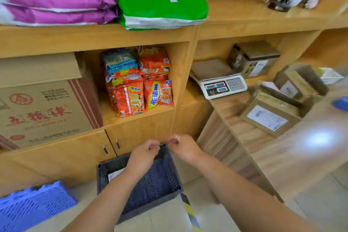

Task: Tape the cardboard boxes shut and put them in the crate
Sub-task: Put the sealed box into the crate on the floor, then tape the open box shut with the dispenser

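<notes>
Fingers [155, 146] first: on both the left hand [145, 153] and the right hand [183, 147] they're curled in tight, tips nearly meeting. It looks like they're pinching something tiny between them, but I honestly can't tell what, or whether there's anything there at all. Everything's motion-smeared.

The hands hover over the far corner of the dark crate [154, 206], which sits on the floor at 6 o'clock. One labelled box [114, 173] is already inside, tucked against the 9 o'clock wall.

What worries me is that if it's a scrap of tape, it could stick to skin or drop into the crate and gum up the next box. The rest of the cardboard boxes [269, 117] are up at 3 o'clock on the tabletop [301, 156], stacked crooked near the edge, so a careless reach from down here could tip one off.

The tabletop is wood-grain with a glare spot, and a scale [224, 84] sits at 2 o'clock. There are wooden shelves with noodle packs [139, 88] at 12, and a blue crate [33, 205] at 8.
</notes>
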{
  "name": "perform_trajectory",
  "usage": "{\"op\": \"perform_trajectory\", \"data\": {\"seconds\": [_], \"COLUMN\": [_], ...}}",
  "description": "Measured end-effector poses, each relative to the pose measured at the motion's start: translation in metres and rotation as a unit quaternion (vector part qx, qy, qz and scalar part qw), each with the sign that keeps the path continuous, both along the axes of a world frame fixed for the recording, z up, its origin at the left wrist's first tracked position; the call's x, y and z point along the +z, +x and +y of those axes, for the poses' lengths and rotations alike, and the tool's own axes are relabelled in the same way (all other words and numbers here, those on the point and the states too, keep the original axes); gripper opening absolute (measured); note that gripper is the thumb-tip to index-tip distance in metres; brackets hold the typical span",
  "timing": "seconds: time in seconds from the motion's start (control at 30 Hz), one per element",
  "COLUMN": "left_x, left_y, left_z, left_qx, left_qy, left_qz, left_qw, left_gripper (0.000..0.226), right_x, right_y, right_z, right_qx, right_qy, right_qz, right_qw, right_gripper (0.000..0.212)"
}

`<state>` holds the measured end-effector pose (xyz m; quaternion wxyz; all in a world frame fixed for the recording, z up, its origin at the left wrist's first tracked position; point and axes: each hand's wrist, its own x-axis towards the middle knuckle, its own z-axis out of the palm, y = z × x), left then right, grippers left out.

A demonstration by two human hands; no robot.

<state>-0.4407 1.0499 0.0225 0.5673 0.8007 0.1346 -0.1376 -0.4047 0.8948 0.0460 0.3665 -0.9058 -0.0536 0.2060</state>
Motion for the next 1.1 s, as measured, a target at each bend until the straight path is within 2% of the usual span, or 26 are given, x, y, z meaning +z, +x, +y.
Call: {"op": "perform_trajectory", "data": {"seconds": [0.2, 0.63, 0.8, 1.1], "left_x": [0.011, 0.030, 0.034, 0.018], "left_y": [-0.011, -0.032, -0.024, 0.045], "left_z": [-0.096, -0.407, -0.484, -0.581], "left_qx": [-0.025, -0.094, -0.115, -0.121], "left_qy": [0.013, 0.002, -0.011, -0.032], "left_qz": [-0.007, -0.036, -0.042, -0.036], "left_qw": [1.000, 0.995, 0.992, 0.992], "left_gripper": [0.023, 0.022, 0.016, 0.025], "right_x": [0.006, 0.012, 0.015, 0.012], "right_y": [-0.029, -0.079, -0.079, -0.031], "right_z": [-0.103, -0.426, -0.505, -0.603], "right_qx": [-0.044, -0.151, -0.185, -0.220], "right_qy": [0.013, 0.031, 0.032, 0.017], "right_qz": [-0.014, -0.050, -0.046, -0.025], "right_qw": [0.999, 0.987, 0.981, 0.975], "right_gripper": [0.028, 0.024, 0.026, 0.026]}}
